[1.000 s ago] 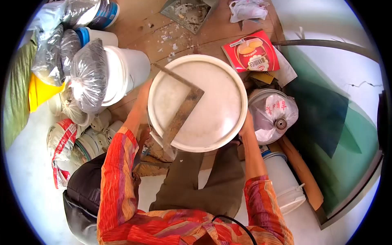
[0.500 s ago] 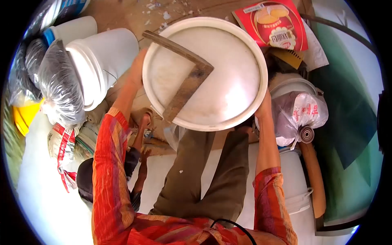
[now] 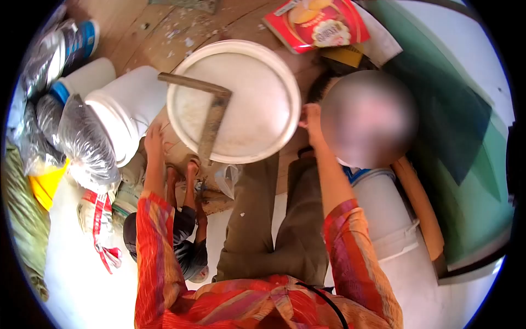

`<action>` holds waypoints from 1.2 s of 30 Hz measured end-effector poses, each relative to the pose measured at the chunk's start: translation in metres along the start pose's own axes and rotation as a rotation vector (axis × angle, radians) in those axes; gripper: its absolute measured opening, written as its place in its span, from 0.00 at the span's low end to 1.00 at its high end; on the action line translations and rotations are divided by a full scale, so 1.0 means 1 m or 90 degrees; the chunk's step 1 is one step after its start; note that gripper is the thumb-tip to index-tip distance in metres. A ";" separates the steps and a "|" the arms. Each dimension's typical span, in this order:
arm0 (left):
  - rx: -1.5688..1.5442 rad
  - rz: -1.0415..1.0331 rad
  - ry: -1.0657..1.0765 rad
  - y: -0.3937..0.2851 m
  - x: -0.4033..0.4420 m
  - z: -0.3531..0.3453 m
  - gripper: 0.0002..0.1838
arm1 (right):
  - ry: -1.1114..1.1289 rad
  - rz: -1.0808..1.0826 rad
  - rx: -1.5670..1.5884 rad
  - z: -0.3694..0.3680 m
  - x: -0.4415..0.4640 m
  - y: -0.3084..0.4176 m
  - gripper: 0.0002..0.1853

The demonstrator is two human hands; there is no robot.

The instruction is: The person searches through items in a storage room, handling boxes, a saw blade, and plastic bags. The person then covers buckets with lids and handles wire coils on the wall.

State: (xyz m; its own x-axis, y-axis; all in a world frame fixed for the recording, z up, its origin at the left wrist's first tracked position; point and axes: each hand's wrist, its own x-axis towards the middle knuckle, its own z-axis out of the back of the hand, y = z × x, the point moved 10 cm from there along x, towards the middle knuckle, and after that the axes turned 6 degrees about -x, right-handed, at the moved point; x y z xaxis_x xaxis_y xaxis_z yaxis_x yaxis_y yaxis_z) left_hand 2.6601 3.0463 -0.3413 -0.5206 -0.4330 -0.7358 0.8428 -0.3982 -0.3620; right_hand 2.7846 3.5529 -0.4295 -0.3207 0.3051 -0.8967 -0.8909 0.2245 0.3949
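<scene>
The left hand (image 3: 154, 141) has come away from the rim of the round white lid (image 3: 260, 104) since the earlier frame; its fingers are loosely spread, near a white bucket (image 3: 141, 93) at left. The right hand (image 3: 312, 122) is just beside the lid's right edge; I cannot tell whether its fingers are spread or pressed together. The lid sits upper centre, an L-shaped piece of wood (image 3: 213, 123) lying across its left half. A red packet (image 3: 323, 24) is at upper right.

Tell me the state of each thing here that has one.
Round white lid: partly covered
L-shaped tool: lying on the lid, overhanging its edge
Left hand: open, off the lid
Right hand: beside the lid, grip unclear
Red packet: printed side up
Clear bag: bulging
</scene>
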 end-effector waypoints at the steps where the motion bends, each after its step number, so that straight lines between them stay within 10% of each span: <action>1: -0.105 0.084 -0.046 0.007 -0.032 0.007 0.16 | 0.045 -0.065 0.015 -0.004 -0.021 -0.010 0.13; 8: -0.157 0.011 -0.075 0.038 -0.198 -0.022 0.11 | 0.073 -0.171 0.040 0.067 -0.136 -0.059 0.11; 15: -0.115 0.060 0.409 -0.020 -0.369 -0.234 0.14 | 0.041 -0.171 0.320 0.191 -0.255 -0.069 0.11; 22: 0.115 -0.267 0.707 -0.090 -0.572 -0.394 0.11 | 0.053 -0.171 0.867 0.301 -0.398 -0.125 0.14; 26: 0.260 -0.544 0.743 -0.105 -0.701 -0.446 0.15 | -0.093 -0.182 1.130 0.345 -0.463 -0.176 0.34; 36: 0.396 -0.649 0.679 -0.068 -0.768 -0.484 0.23 | -0.080 -0.145 1.458 0.356 -0.444 -0.268 0.21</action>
State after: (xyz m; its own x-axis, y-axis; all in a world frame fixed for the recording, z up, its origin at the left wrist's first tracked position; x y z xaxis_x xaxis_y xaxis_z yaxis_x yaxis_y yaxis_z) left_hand 3.0684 3.7974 -0.0283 -0.2506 0.8376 -0.4853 -0.1036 -0.5217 -0.8468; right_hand 3.2805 3.6865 -0.0663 -0.2073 0.1477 -0.9671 0.8384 0.5363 -0.0978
